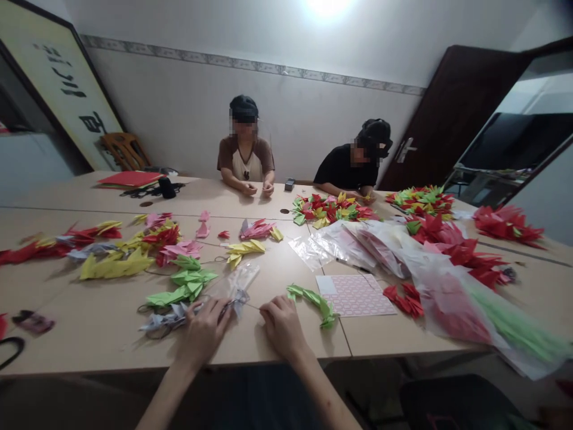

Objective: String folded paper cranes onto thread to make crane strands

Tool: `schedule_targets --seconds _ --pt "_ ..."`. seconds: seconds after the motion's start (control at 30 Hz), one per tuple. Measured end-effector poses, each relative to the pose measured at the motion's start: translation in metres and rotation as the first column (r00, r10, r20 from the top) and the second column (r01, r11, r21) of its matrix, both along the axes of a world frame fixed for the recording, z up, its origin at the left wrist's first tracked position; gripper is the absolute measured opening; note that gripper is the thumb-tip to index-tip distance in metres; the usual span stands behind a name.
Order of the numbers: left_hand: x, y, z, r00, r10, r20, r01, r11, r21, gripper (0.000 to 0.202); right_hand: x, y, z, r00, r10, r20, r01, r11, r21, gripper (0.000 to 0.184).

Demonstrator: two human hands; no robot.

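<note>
My left hand (206, 325) is closed around one end of a strand of grey folded-paper pieces (168, 319), which look like flattened cranes. A thin cord (253, 307) runs from it to my right hand (281, 322), whose fingertips pinch the cord's other end. Behind my left hand lies a clear plastic bag (239, 278). Green folded-paper pieces (192, 280) rest just beyond that hand. To the right of my right hand curves another green paper strand (313, 301), close to a pink patterned sheet (358, 295).
Yellow strands (116, 264) and red strands (80, 239) cover the left side. Filled clear bags (452, 298) hang over the right front edge. Colourful paper piles (331, 209) lie before a person in black (347, 167). Another person (245, 155) sits opposite. A black object (167, 188) stands farther back.
</note>
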State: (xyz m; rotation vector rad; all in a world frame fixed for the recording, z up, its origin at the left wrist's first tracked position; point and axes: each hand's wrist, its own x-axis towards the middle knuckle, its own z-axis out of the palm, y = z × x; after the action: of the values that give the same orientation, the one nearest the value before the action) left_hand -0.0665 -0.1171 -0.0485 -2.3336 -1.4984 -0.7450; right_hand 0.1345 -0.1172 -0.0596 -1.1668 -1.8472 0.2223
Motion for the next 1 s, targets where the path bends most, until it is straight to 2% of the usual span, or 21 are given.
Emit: schedule_targets --seconds 0.1,0.3,0.43,0.5,0.6,0.67,0.77,0.87,1.0 --pt "-0.002 0.002 -0.003 0.997 -0.044 -0.056 0.045 0.999 0.023 0.031 0.002 -0.002 0.004 0.997 -0.028 -0.074 0.028 1.0 -0.003 0.014" --pt "-0.004 0.007 -0.008 0.997 -0.062 -0.039 0.063 0.998 0.031 0.027 0.007 -0.002 0.014 0.971 -0.098 -0.217 0.095 0.995 -0.023 0.012" --pt "-0.006 0.01 -0.011 0.996 -0.091 0.019 0.09 0.995 0.045 0.023 0.018 -0.002 0.021 0.936 -0.201 -0.29 0.176 0.978 -0.109 0.01" --pt "-0.006 0.011 -0.011 0.994 -0.089 0.058 0.087 0.996 0.022 0.02 0.029 0.0 0.028 0.93 -0.214 -0.3 0.174 0.973 -0.154 0.009" --pt "-0.005 0.01 -0.006 0.993 -0.098 0.064 0.098 0.995 -0.005 0.019 0.052 0.008 0.042 0.948 -0.143 -0.284 0.094 0.979 -0.18 0.009" --pt "-0.005 0.008 -0.001 0.993 -0.093 0.078 0.093 0.996 0.001 0.019 0.067 0.016 0.051 0.931 -0.078 -0.358 0.006 0.98 -0.197 0.01" --pt "-0.007 0.006 0.005 0.982 -0.063 0.179 0.065 0.998 -0.005 0.018 0.087 0.029 0.063 0.869 -0.039 -0.493 -0.103 0.961 -0.258 0.012" --pt "-0.012 0.006 0.012 0.945 0.009 0.327 -0.011 1.0 0.005 0.016 0.101 0.039 0.071 0.781 -0.024 -0.624 -0.216 0.927 -0.307 0.015" --pt "-0.03 0.012 0.024 0.889 0.119 0.442 -0.134 0.991 0.004 0.021 0.111 0.05 0.077 0.658 0.007 -0.753 -0.32 0.907 -0.272 0.017"
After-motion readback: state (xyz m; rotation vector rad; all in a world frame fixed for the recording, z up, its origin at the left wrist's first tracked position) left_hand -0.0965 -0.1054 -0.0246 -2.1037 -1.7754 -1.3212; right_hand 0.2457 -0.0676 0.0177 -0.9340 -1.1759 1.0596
